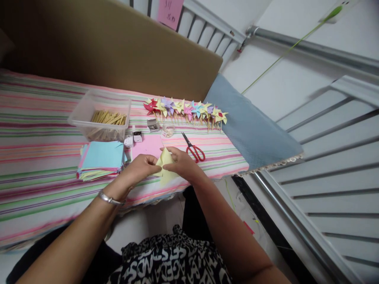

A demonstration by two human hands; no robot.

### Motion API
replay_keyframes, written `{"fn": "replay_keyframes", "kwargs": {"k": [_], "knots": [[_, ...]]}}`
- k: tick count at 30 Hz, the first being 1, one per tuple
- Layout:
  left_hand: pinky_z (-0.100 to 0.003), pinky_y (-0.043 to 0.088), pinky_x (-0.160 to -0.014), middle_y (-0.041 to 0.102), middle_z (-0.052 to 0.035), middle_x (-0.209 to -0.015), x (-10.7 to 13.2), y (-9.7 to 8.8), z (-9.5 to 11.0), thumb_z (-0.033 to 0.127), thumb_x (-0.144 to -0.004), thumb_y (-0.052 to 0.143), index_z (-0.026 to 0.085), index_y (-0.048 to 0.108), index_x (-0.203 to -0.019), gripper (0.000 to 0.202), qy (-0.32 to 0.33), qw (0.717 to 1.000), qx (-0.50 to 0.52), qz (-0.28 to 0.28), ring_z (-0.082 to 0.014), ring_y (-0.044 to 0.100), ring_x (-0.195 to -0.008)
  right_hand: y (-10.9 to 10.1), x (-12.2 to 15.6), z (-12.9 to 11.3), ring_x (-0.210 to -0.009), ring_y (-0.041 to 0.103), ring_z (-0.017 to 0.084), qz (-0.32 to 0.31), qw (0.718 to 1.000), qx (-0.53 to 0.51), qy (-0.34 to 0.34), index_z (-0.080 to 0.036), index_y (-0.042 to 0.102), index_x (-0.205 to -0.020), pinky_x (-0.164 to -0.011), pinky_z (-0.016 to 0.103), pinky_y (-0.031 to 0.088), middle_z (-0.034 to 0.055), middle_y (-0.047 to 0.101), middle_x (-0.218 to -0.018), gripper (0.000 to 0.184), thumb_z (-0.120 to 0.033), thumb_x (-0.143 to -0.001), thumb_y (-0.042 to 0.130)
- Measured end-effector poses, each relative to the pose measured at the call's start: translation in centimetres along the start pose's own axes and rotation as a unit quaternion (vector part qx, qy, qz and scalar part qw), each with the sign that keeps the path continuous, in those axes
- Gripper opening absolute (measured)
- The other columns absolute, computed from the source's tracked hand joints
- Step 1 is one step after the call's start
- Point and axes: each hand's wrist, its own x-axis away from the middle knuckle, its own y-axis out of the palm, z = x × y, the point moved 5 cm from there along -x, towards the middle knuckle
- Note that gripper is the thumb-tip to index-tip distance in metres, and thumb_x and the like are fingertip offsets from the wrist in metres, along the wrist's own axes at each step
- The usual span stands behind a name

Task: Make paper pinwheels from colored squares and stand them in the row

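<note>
Between my two hands is a pale yellow paper (pixel 167 176), partly folded, with its corners drawn toward the middle. My left hand (pixel 142 165) pinches its left side between thumb and fingers. On the opposite side my right hand (pixel 181 162) grips the same paper, the thumb near its centre. A pink sheet (pixel 147 146) lies flat just behind my hands. Red-handled scissors (pixel 194 148) rest on the cloth to the right, blades partly apart. To the left sits a stack of coloured paper squares (pixel 102 156), light blue on top.
A clear plastic box (pixel 79 112) holds wooden sticks (pixel 109 117). Small boxes (pixel 137 137) and an opened box of tiny metal pieces (pixel 153 125) stand nearby. Finished paper pinwheels (pixel 187 110) line the back. A large brown board (pixel 118 51) rises behind the striped cloth (pixel 38 165).
</note>
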Motion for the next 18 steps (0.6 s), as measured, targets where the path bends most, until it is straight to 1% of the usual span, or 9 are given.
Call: {"fn": "replay_keyframes", "kwargs": {"k": [3,4,6,8,9,11,14,16,18], "knots": [[-0.023,0.034,-0.050,0.054,0.0030,-0.055,-0.1,-0.2,0.2,0.024,-0.056,0.072,0.016,0.061,-0.061,0.014,0.011,0.999,0.028,0.026,-0.0103,0.047,-0.050,0.0,-0.1,0.4,-0.058,0.058,0.015,0.017,0.998,-0.053,0.015,-0.023,0.062,-0.114,-0.049,0.023,0.043,-0.0030,0.067,-0.070,0.058,-0.013,-0.057,0.066],[-0.024,0.038,-0.053,0.058,0.0020,-0.060,-0.1,-0.4,0.3,0.024,-0.055,0.074,0.016,0.063,-0.069,0.019,0.013,0.998,0.045,0.040,-0.0117,0.051,-0.053,-0.1,-0.1,0.5,-0.058,0.059,0.015,0.025,0.997,-0.075,0.022,-0.023,0.062,-0.114,-0.050,0.024,0.044,-0.0036,0.066,-0.068,0.058,-0.014,-0.057,0.067],[-0.026,0.043,-0.058,0.061,0.0010,-0.069,-0.1,-0.7,0.4,0.024,-0.053,0.077,0.016,0.065,-0.087,0.037,0.019,0.993,0.075,0.084,-0.0138,0.056,-0.060,0.0,-0.1,0.7,-0.058,0.061,0.017,0.039,0.991,-0.127,0.035,-0.022,0.060,-0.114,-0.051,0.025,0.046,-0.0039,0.067,-0.067,0.059,-0.016,-0.056,0.068],[-0.026,0.045,-0.060,0.059,0.0024,-0.071,0.0,-1.0,0.4,0.025,-0.051,0.080,0.016,0.063,-0.100,0.052,0.027,0.986,0.104,0.127,-0.0135,0.056,-0.063,0.2,-0.1,0.9,-0.057,0.062,0.017,0.051,0.980,-0.188,0.039,-0.023,0.058,-0.115,-0.054,0.027,0.047,-0.0039,0.068,-0.069,0.061,-0.018,-0.056,0.069],[-0.025,0.045,-0.060,0.058,0.0032,-0.071,0.0,-0.9,0.3,0.026,-0.051,0.081,0.016,0.063,-0.103,0.056,0.025,0.982,0.124,0.137,-0.0127,0.055,-0.063,0.3,-0.1,0.9,-0.057,0.062,0.017,0.058,0.975,-0.213,0.037,-0.023,0.057,-0.116,-0.055,0.027,0.048,-0.0041,0.068,-0.069,0.062,-0.018,-0.056,0.069],[-0.024,0.044,-0.060,0.057,0.0041,-0.070,-0.1,-0.4,-0.3,0.029,-0.053,0.081,0.017,0.062,-0.103,0.055,-0.005,0.975,0.183,0.125,-0.0103,0.054,-0.061,0.5,0.0,0.9,-0.055,0.061,0.015,0.073,0.965,-0.250,0.026,-0.023,0.056,-0.116,-0.056,0.026,0.048,-0.0051,0.068,-0.068,0.061,-0.018,-0.056,0.070],[-0.022,0.043,-0.064,0.059,0.0044,-0.071,0.0,0.5,-1.0,0.029,-0.056,0.081,0.018,0.063,-0.098,0.047,-0.049,0.953,0.280,0.108,-0.0072,0.053,-0.060,0.7,0.1,0.9,-0.056,0.060,0.013,0.104,0.955,-0.279,0.004,-0.021,0.057,-0.113,-0.056,0.023,0.047,-0.0056,0.067,-0.069,0.057,-0.018,-0.057,0.070],[-0.021,0.042,-0.069,0.063,0.0033,-0.074,0.2,0.9,-0.8,0.027,-0.057,0.081,0.019,0.064,-0.090,0.038,-0.049,0.940,0.318,0.110,-0.0076,0.056,-0.066,0.8,0.2,0.9,-0.057,0.060,0.012,0.123,0.948,-0.292,-0.007,-0.021,0.057,-0.112,-0.057,0.023,0.047,-0.0051,0.068,-0.071,0.056,-0.017,-0.058,0.070],[-0.021,0.042,-0.069,0.065,0.0019,-0.075,0.5,1.2,-0.5,0.026,-0.059,0.080,0.017,0.065,-0.079,0.027,-0.048,0.939,0.327,0.093,-0.0093,0.057,-0.070,0.9,0.2,0.9,-0.058,0.060,0.012,0.134,0.944,-0.301,-0.015,-0.021,0.057,-0.111,-0.058,0.023,0.047,-0.0047,0.068,-0.072,0.055,-0.017,-0.058,0.070]]}}
